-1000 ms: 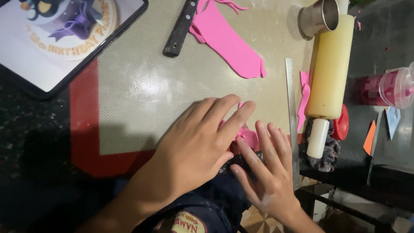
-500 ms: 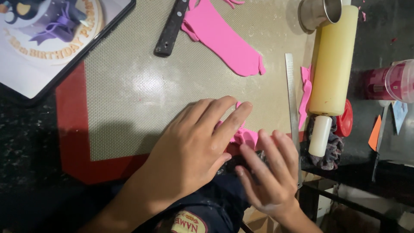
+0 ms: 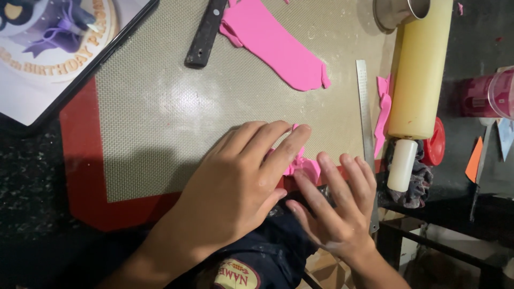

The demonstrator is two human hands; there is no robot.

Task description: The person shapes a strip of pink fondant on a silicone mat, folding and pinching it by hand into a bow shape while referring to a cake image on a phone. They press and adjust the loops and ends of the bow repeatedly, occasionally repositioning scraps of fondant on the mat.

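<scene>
- A small pink fondant piece [image 3: 302, 165] lies at the near right edge of the baking mat [image 3: 160, 118], mostly hidden under both hands.
- The left hand [image 3: 235, 187] lies flat over it, fingers [image 3: 284, 144] pressed together and stretched out, likely to hold the soft paste down.
- The right hand [image 3: 334, 206] meets it from the near right, fingers [image 3: 348, 176] slightly spread, tips at the piece's edge; no pinch shows.
- A rolled pink sheet [image 3: 276, 45] lies far on the mat, with a dark knife handle [image 3: 204, 33] to its left.
- A metal ruler [image 3: 367, 123], pink offcuts [image 3: 383, 109] and a rolling pin [image 3: 417, 75] lie along the right edge, within reach.
- A tablet [image 3: 48, 59] showing a cake sits far left on the worktop.
</scene>
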